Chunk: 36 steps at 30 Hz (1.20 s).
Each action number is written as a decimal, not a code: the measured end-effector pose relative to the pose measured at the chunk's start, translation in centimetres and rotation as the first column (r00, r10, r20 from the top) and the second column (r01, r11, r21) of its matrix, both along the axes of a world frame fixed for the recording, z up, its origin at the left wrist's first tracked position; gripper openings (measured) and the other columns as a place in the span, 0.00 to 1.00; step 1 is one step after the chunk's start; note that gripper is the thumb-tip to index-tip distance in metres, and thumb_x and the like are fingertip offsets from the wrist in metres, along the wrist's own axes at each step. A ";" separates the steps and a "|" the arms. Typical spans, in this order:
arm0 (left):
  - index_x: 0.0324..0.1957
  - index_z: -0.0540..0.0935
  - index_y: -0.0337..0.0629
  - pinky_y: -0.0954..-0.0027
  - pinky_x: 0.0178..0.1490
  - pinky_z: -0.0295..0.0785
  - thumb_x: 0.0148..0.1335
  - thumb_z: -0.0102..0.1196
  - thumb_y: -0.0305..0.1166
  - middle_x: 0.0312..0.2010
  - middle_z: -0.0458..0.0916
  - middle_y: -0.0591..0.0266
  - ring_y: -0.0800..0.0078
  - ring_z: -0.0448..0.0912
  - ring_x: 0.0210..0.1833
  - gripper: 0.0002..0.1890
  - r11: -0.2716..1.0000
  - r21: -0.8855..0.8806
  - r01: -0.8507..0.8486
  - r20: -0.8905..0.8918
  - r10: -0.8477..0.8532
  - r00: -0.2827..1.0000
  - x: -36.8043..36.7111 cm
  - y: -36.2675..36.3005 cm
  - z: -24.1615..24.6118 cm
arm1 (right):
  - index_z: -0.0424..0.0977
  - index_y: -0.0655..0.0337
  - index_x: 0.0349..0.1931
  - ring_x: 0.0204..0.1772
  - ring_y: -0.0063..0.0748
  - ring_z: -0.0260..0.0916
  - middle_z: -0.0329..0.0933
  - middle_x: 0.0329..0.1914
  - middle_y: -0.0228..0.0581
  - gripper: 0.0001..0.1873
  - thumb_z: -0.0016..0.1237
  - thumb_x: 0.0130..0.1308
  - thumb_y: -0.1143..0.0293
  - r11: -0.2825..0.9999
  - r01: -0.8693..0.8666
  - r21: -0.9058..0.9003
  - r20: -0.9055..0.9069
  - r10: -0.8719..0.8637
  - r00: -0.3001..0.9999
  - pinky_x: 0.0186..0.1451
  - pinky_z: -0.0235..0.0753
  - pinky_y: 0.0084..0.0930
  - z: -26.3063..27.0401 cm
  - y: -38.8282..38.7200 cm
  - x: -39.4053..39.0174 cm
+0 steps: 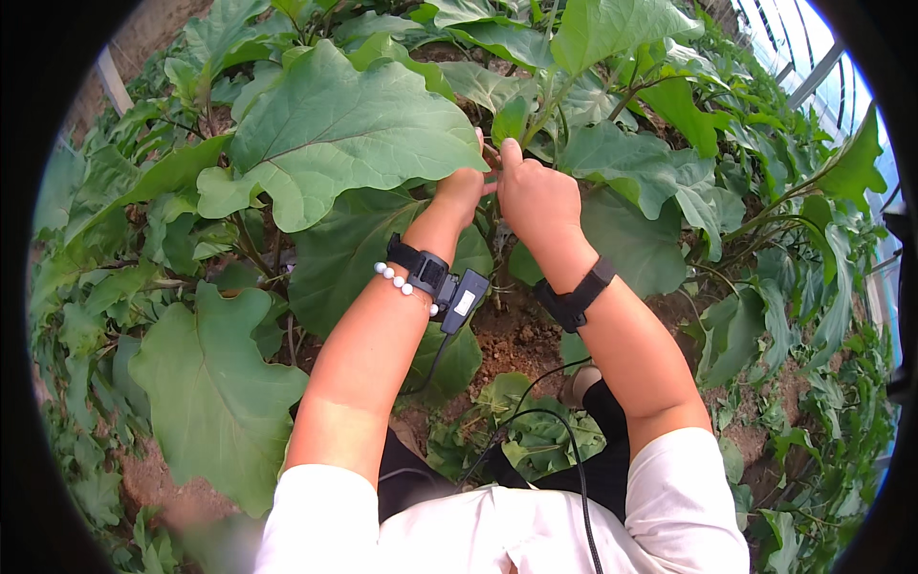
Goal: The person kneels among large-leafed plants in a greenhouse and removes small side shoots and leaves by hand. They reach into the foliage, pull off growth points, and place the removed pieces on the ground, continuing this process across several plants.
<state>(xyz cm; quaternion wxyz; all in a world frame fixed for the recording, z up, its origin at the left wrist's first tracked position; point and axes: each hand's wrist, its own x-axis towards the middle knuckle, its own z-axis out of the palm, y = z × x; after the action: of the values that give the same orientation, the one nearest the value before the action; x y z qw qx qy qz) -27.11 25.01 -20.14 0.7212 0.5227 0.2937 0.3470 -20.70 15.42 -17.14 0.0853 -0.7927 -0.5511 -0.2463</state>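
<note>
Both hands meet among the upper stems of a leafy plant that looks like an eggplant. My left hand [462, 188] reaches in from the left, partly covered by a broad lobed leaf [358, 136]; some of its fingertips show beside the stem. My right hand [539, 195] is curled, its thumb pointing up against a small young leaf [510, 120]. A thin brownish stem [490, 156] shows between the two hands. Whatever the curled fingers grip is hidden. Below the hands, the plant's lower stem [496, 247] runs down toward the soil.
Dense leafy plants [746, 337] crowd both sides. Cut or fallen leaves [545, 434] lie on the brown soil [513, 351] between my legs. A black cable [566, 416] loops across my lap. Wrist straps [574, 294] sit on both arms. Metal greenhouse framing [817, 75] stands at upper right.
</note>
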 end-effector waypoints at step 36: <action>0.59 0.61 0.43 0.61 0.49 0.70 0.52 0.45 0.24 0.39 0.76 0.51 0.56 0.76 0.44 0.28 0.666 0.708 0.235 -0.544 0.301 0.783 5.1 -2.4 -2.9 | 0.66 0.64 0.54 0.40 0.23 0.72 0.73 0.45 0.38 0.19 0.43 0.63 0.71 0.977 0.113 0.180 -0.982 0.185 -0.037 0.39 0.74 0.20 -7.9 -3.5 13.9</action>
<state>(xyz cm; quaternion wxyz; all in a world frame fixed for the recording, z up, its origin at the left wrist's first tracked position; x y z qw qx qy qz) -22.02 22.58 -23.06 0.2977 0.8477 0.3555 0.2575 -6.83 11.91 -25.00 0.5437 -0.6979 -0.3120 0.3464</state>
